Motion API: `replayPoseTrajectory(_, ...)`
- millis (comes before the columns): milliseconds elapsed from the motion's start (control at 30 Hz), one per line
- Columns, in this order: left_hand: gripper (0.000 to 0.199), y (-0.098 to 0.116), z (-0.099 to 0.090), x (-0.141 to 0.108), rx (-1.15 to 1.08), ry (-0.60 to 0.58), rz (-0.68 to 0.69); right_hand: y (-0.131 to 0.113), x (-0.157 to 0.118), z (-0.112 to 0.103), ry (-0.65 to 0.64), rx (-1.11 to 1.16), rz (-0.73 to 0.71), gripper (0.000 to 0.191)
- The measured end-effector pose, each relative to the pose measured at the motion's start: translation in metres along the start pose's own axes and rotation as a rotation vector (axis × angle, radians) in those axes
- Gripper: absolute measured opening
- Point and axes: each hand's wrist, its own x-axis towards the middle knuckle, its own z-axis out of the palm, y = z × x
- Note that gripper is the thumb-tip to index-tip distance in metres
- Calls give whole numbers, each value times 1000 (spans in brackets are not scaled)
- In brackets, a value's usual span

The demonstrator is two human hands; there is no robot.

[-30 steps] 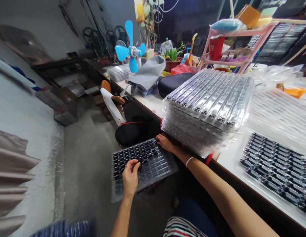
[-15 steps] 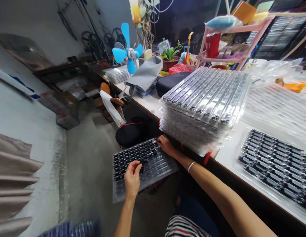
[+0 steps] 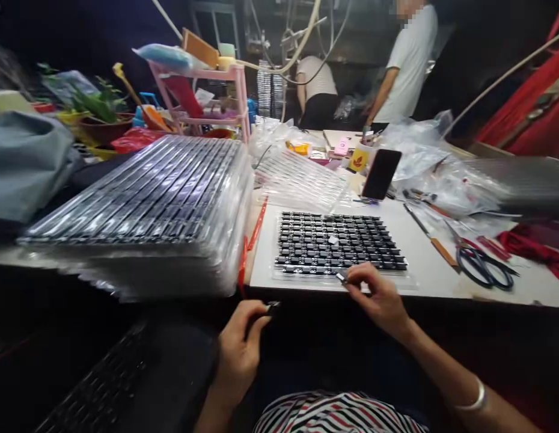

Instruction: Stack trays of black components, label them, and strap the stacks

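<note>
My left hand (image 3: pixel 241 346) is in front of the table edge, with a small black part (image 3: pixel 273 307) pinched between thumb and fingertips. At the front rim of a clear plastic tray (image 3: pixel 411 280), my right hand (image 3: pixel 379 297) pinches a small dark part with a pale face (image 3: pixel 341 278). Rows of black parts (image 3: pixel 306 243) fill the tray, and a small white piece (image 3: pixel 333 240) lies on top of them. At the lower left, a second tray of black parts (image 3: pixel 99 385) sits in shadow below the table.
A tall stack of clear trays (image 3: pixel 171 198) stands left of the tray. To the right lie scissors (image 3: pixel 482 264) and an orange-handled tool (image 3: pixel 444 251). Behind are a propped phone (image 3: pixel 382 173), a yellow-and-white cup (image 3: pixel 358 157) and a pink rack (image 3: pixel 241 96). Two people are farther back.
The view has swung right, from the low tray to the one on the table. My right hand has left the low tray and now holds a part; my left still pinches a black part.
</note>
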Motion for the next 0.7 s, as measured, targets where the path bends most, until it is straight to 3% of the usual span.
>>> replayPoseTrajectory(67,12,22,39,39,-23,-183,267,20,9,-41,-33,-184,-104,13)
replayPoseTrajectory(133,13,41,76,71,23,-365,461,34,13,-67,-125,-299,-191,13)
replayPoseTrajectory(233,17,59,121,102,199,-605,616,46,13,-86,-271,-389,-264,15)
replayPoseTrajectory(300,21,66,140,113,324,-713,652,52,11,-94,-337,-418,-288,19)
replayPoseTrajectory(400,23,70,152,120,422,-814,646,58,8,-106,-357,-395,-269,21)
replayPoseTrajectory(500,24,68,153,120,421,-829,631,63,6,-116,-280,-318,-170,15)
replayPoseTrajectory(600,27,65,149,117,398,-735,632,67,3,-120,-233,-241,-40,8)
replayPoseTrajectory(700,31,61,138,109,347,-568,607,67,0,-120,-178,-202,-10,10)
